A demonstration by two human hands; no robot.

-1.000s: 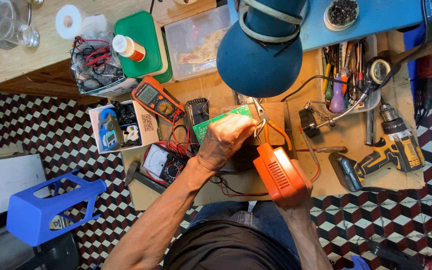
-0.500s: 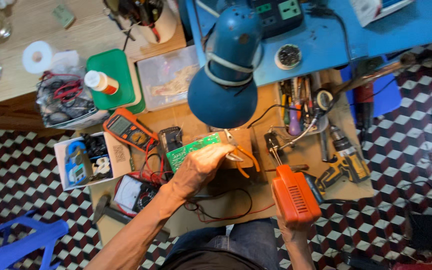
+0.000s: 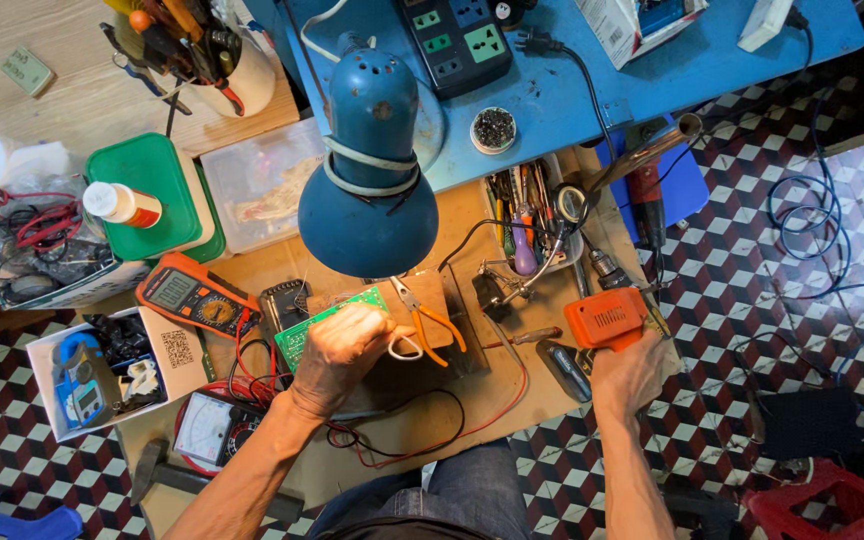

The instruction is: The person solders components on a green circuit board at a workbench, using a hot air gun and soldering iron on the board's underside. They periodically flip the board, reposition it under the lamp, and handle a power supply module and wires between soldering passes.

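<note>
My left hand (image 3: 344,352) is closed in a fist on a green circuit board (image 3: 324,322) in the middle of the wooden bench, holding it down. Orange-handled pliers (image 3: 430,322) lie just to the right of its knuckles. A small white loop shows at the thumb; I cannot tell what it is. My right hand (image 3: 630,378) is at the bench's right edge and grips an orange gun-shaped power tool (image 3: 606,318) from below. Red and black leads (image 3: 422,440) trail across the bench between my arms.
A blue desk lamp (image 3: 367,205) hangs over the bench's far side. An orange multimeter (image 3: 195,295), an analogue meter (image 3: 206,427) and a white box (image 3: 167,350) of parts sit left. A tool tray (image 3: 530,215) and a power strip (image 3: 455,40) lie beyond. A hammer (image 3: 157,470) is near left.
My right hand has carried the orange tool from beside the circuit board out to the right edge of the bench. My left hand has stayed on the board. The view has tilted further forward.
</note>
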